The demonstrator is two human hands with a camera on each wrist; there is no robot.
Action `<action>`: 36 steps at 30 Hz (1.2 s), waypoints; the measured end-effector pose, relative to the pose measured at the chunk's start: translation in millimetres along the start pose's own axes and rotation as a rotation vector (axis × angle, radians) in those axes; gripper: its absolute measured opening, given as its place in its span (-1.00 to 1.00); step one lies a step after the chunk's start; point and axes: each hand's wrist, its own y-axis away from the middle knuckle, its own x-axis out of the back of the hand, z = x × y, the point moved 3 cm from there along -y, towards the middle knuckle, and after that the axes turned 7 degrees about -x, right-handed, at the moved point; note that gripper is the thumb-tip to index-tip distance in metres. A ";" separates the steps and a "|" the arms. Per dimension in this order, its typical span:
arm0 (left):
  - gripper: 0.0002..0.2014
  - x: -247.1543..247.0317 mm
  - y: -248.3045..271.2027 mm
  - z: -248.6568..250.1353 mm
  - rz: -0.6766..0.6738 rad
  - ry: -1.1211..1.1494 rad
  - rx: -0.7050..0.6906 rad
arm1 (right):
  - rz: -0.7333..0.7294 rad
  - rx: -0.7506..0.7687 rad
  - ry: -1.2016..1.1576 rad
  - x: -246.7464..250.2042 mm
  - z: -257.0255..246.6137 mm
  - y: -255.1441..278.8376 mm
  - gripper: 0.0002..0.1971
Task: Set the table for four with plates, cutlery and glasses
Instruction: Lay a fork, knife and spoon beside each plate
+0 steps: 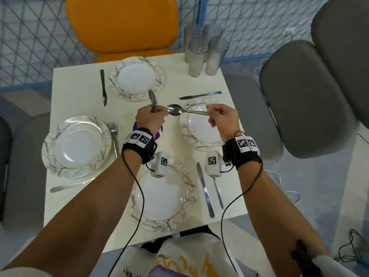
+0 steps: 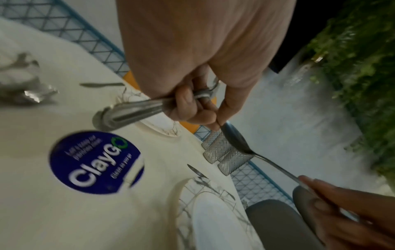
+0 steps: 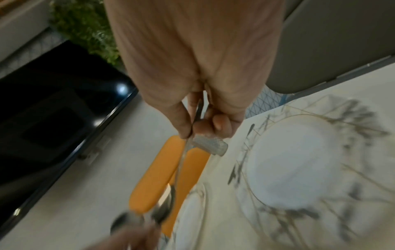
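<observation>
Above the middle of the white table (image 1: 175,84), my left hand (image 1: 152,113) grips a bundle of cutlery (image 2: 136,110); one spoon bowl (image 1: 152,96) sticks out past the fist. My right hand (image 1: 214,114) pinches the handle of a single spoon (image 1: 175,110), its bowl pointing left and almost touching the left hand's fingers (image 2: 213,121). That spoon (image 3: 171,199) hangs over the right plate (image 1: 201,136). Three more marbled plates lie at the far side (image 1: 137,78), left (image 1: 77,146) and near side (image 1: 163,198). Several ribbed glasses (image 1: 203,48) stand together at the far right corner.
Knives lie beside the far plate (image 1: 103,86), right plate (image 1: 199,95), near plate (image 1: 205,188) and left plate (image 1: 67,185). A fork (image 1: 113,136) lies by the left plate. An orange chair (image 1: 121,23) and grey chairs (image 1: 311,92) surround the table. A blue sticker (image 2: 96,162) marks the table's middle.
</observation>
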 end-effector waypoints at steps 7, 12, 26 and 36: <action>-0.91 -55.3 -59.2 21.8 0.063 0.007 0.097 | 0.100 -0.165 -0.145 5.6 -21.1 -127.2 -0.84; -0.90 -92.7 -105.8 24.4 0.063 -0.033 0.175 | 0.133 -0.281 -0.069 1.7 -19.9 -192.7 -0.88; -0.74 -136.0 -175.1 0.5 0.040 -0.287 0.282 | 0.163 -0.228 0.531 -10.5 11.0 -277.1 -0.86; -0.73 -143.5 -180.6 -5.6 0.002 -0.346 0.260 | 0.097 -0.075 0.750 -14.4 33.0 -290.1 -0.95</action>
